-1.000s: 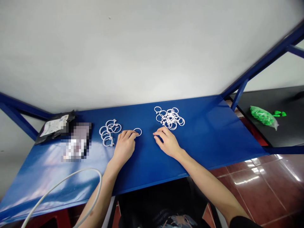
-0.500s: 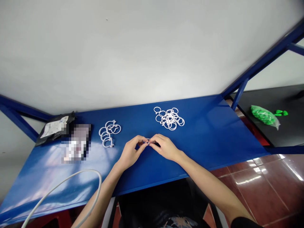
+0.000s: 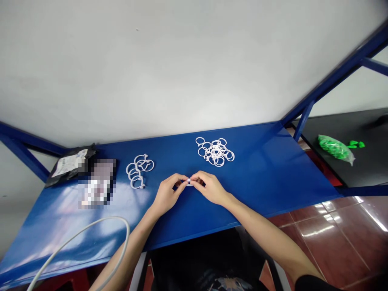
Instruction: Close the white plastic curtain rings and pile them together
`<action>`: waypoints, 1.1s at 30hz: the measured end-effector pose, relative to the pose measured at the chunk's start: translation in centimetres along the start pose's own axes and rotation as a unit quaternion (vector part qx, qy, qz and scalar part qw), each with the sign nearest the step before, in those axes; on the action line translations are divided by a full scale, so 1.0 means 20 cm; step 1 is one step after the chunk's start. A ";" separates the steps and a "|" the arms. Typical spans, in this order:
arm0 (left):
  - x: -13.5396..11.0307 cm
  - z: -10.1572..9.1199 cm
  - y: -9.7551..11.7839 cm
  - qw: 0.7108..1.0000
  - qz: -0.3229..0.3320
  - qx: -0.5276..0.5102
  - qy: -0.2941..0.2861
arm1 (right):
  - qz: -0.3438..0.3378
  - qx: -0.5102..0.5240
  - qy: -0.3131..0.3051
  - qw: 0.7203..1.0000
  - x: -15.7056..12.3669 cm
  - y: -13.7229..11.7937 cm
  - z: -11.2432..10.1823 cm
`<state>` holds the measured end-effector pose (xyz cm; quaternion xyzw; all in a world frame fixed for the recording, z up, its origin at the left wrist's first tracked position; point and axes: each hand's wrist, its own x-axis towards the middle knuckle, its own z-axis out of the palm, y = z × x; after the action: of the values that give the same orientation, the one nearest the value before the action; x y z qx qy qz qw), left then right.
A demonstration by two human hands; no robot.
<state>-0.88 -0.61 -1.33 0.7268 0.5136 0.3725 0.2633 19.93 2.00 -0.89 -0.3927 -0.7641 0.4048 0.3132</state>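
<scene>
Between my two hands is a small white ring (image 3: 189, 184), mostly hidden by the fingers. My left hand (image 3: 170, 192) pinches its left side with thumb and fingertips. On the other side my right hand (image 3: 210, 187) pinches it too, the fingertips of both hands almost meeting. Beyond my right hand lies a heap of white rings (image 3: 217, 151), each with a small tab or clasp. A smaller group of the same white rings (image 3: 135, 172) lies overlapping to the left of my left hand.
All this rests on a blue table (image 3: 257, 161) against a pale wall. A black package (image 3: 68, 165) with a white label and a blurred item (image 3: 98, 184) lie at left. A white cable (image 3: 81, 230) loops over my left forearm. A bag of green pieces (image 3: 335, 148) sits on a dark table at right.
The held ring has turned in my fingers, so its white tab and lower edge now show between the fingertips. Both hands stay in nearly the same place.
</scene>
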 end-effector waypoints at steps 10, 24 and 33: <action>-0.05 0.05 -0.04 0.998 0.052 -0.028 0.009 | -0.104 -0.111 -0.028 0.988 -0.02 0.02 0.02; 0.01 0.03 -0.07 0.979 0.107 0.171 0.034 | -0.091 -0.137 0.037 0.986 0.00 0.06 0.05; 0.02 -0.16 -0.21 0.863 -0.152 0.465 0.128 | -0.010 -0.296 0.304 0.906 0.05 0.17 -0.21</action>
<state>-5.63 1.20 -2.63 0.6238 0.7603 0.1356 -0.1197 23.99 5.64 -1.63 -0.5632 -0.7208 0.0182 0.4038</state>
